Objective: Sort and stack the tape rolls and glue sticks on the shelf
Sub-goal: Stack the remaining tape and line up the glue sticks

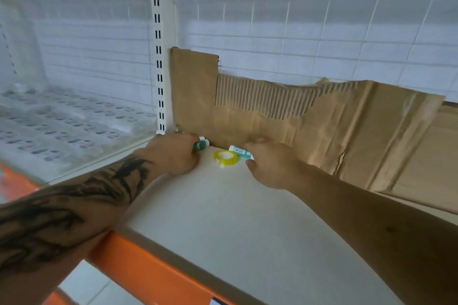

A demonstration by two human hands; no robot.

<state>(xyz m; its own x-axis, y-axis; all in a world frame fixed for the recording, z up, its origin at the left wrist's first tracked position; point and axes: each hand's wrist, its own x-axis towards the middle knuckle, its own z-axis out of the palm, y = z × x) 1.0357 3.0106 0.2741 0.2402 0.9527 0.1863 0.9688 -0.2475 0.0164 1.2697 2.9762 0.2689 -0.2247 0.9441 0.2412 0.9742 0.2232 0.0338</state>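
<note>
Both of my hands reach to the back left corner of the white shelf (247,218). My left hand (174,152) grips a green and white glue stick (201,145) close to the upright post. My right hand (270,163) pinches a teal and white glue stick (241,152) that lies tilted just above the shelf surface. Between the two hands a yellow tape roll (225,156) lies flat on the shelf, untouched. Most of each stick is hidden by fingers.
A torn sheet of brown cardboard (297,119) leans against the tiled back wall. A slotted white post (159,57) divides this bay from a perforated shelf (74,126) on the left. An orange beam (153,272) edges the shelf front.
</note>
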